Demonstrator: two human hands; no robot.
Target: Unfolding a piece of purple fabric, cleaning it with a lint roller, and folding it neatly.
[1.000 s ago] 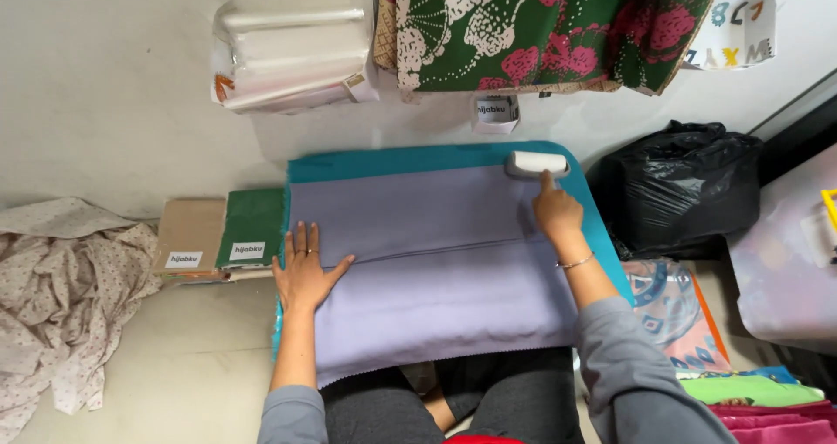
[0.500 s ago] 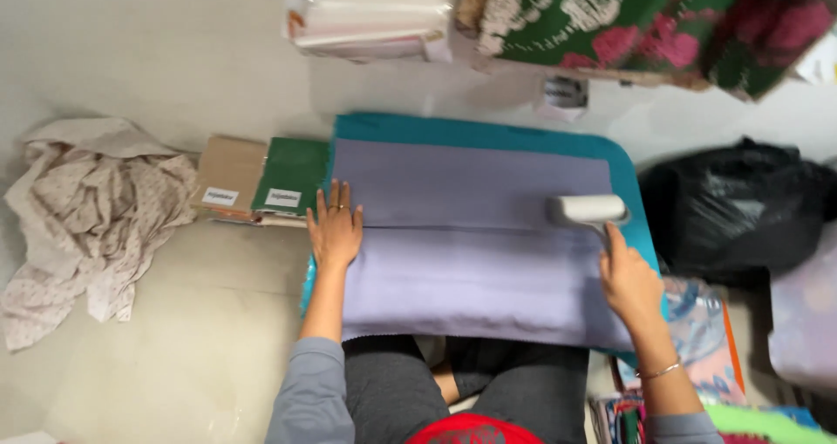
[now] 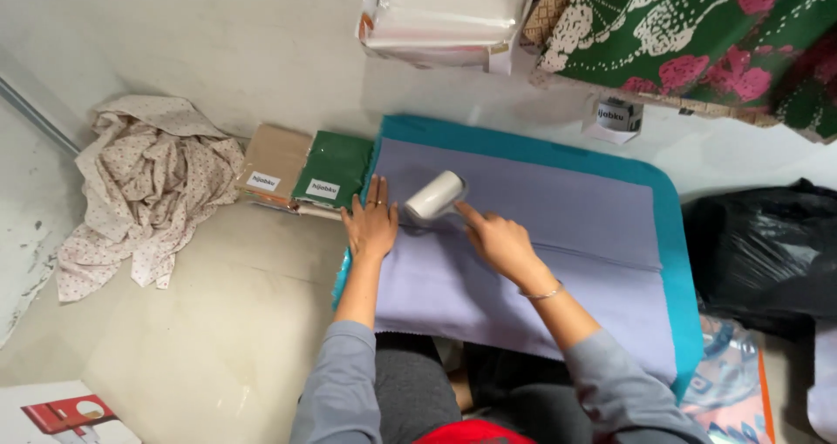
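a teal mat (image 3: 671, 235) lies on the pale floor, and a lilac cloth (image 3: 558, 244) is spread flat over most of it, leaving a teal border along the far and right edges. a crumpled dotted cloth (image 3: 144, 191) sits in a heap well to the left. a black plastic bag (image 3: 767, 244) bulges at the right, just beside the mat. a green and pink flowered fabric (image 3: 697, 34) hangs at the top right, next to a stack of clear-wrapped packets (image 3: 445, 13). two flat packets, one brown (image 3: 275, 161) and one green (image 3: 336, 169), lie just beside the mat's left edge. the left hand (image 3: 370, 222) rests flat with fingers spread, pressing the lilac cloth at its left edge. the right hand (image 3: 497, 239) is closed around the handle of a white lint roller (image 3: 436, 197), whose head lies on the cloth just beside the left hand.
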